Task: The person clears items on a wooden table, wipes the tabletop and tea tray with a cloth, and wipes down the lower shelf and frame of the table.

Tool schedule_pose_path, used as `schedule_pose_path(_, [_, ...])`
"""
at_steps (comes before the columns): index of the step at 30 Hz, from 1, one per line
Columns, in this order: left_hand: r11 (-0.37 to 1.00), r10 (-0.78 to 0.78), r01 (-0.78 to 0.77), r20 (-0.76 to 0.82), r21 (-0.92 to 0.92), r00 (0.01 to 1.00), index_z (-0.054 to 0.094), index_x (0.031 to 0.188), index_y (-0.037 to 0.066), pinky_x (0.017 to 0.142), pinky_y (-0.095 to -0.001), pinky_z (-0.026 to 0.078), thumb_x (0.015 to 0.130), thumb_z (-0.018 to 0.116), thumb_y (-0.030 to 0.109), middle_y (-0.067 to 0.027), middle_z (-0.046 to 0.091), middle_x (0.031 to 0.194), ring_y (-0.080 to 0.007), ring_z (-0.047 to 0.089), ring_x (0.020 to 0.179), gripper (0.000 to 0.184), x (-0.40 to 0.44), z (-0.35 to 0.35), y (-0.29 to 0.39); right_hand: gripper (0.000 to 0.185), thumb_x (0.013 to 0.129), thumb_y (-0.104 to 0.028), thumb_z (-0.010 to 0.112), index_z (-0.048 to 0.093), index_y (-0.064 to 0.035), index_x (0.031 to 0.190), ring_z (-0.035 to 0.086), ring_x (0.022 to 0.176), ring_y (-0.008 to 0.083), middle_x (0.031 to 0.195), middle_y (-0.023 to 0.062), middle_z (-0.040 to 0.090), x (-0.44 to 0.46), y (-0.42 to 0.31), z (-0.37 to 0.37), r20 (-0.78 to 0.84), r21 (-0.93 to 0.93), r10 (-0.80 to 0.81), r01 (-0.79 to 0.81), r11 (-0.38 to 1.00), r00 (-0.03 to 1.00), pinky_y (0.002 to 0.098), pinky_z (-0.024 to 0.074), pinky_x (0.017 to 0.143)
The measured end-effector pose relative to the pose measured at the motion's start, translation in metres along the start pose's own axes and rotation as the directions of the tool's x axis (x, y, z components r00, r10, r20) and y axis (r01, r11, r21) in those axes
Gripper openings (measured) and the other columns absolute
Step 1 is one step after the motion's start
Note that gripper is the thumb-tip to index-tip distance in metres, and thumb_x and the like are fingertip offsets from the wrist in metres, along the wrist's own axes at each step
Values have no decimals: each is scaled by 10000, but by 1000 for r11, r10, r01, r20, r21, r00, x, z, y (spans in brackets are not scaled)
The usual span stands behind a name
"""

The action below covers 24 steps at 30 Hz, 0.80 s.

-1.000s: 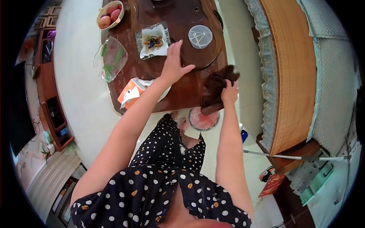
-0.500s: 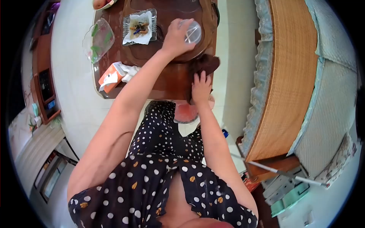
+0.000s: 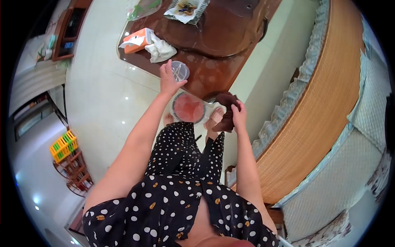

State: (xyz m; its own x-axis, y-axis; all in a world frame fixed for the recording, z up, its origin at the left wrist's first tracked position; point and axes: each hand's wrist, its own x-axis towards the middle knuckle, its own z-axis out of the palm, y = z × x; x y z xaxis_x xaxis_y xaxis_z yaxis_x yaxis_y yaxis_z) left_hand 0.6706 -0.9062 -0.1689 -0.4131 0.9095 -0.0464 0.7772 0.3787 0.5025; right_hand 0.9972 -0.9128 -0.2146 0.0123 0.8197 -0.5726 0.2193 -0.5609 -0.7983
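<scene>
The left hand (image 3: 168,82) is curling its fingers around a clear tub (image 3: 180,71) of white sticks (image 3: 178,75) near the table (image 3: 214,73) edge; it is looking light, stiff, best gripped by its wall. The right hand (image 3: 240,116) is clutching a soft-looking brown cloth (image 3: 224,121).

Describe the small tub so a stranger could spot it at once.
Find the brown table, then the left hand at its near edge. The tub is in that hand. Unlike the orange tissue pack nearby, it's round and clear, with thin white sticks inside.
</scene>
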Motion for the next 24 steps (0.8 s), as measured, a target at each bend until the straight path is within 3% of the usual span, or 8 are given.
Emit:
schedule_pose_path(2, [998,-49,49,-17,31,999,238,1428,75,1048,-434,346,518,906,218,-184,329,1326,-377,359,1230,1138,-1,18,0,308,838,-156,656,618,-8,1105,572,1043,224,1081,117,606,14,-24,-5,8,73,-65,64,995,998,330,446,920])
schedule_pose_path(5, [995,-72,73,-24,63,997,158,1464,142,1058,-504,323,496,918,263,-173,289,1378,-375,322,1280,1237,-2,31,-10,300,842,-152,658,599,-21,1105,549,1046,303,1138,165,551,30,-94,-2,119,-225,-505,518,825,855,369,425,935])
schedule_pose_path(8, [987,-95,76,124,145,988,108,1485,213,1063,-589,279,481,923,306,-180,219,1441,-391,254,1345,1297,-5,-2,9,308,846,-181,665,598,-36,1109,520,1077,382,1157,198,534,38,-153,25,183,-338,-660,677,654,729,404,424,940])
schedule_pose_path(12, [993,-98,92,91,71,991,49,1492,261,1065,-648,232,480,922,341,-194,120,1500,-391,169,1401,1339,-15,-21,4,322,816,-169,676,622,-153,1133,515,1100,376,1230,172,517,22,-215,71,251,-625,-764,702,341,595,424,452,917])
schedule_pose_path(14, [999,-20,20,-7,-26,1000,135,1479,161,1082,-582,258,542,892,296,-208,183,1480,-394,218,1377,1212,-29,-36,10,383,784,-206,690,624,-204,1161,474,1160,373,1357,134,446,40,-213,91,320,-669,-809,722,176,493,457,441,916])
schedule_pose_path(16, [986,73,-89,-118,-138,990,191,1461,98,1088,-534,279,598,862,253,-215,229,1465,-397,253,1359,1104,-39,-43,19,468,810,-230,672,561,-206,1264,369,1283,376,1426,130,378,63,-195,111,370,-759,-773,647,69,516,536,383,974])
schedule_pose_path(19, [964,108,-145,-170,-224,979,256,1422,35,1081,-471,309,671,797,177,-218,324,1417,-403,329,1311,936,-44,-44,45,569,869,-328,598,432,-156,1385,194,1410,353,1503,108,278,103,-158,144,425,-821,-602,567,58,676,647,213,1061])
schedule_pose_path(24, [968,-25,-29,-209,-251,977,311,1377,1,1064,-453,338,733,736,125,-215,424,1331,-393,419,1233,781,12,-23,82,491,874,-327,569,494,-163,1331,239,1394,315,1472,78,332,173,-184,142,520,-713,-676,702,-7,522,666,202,1054])
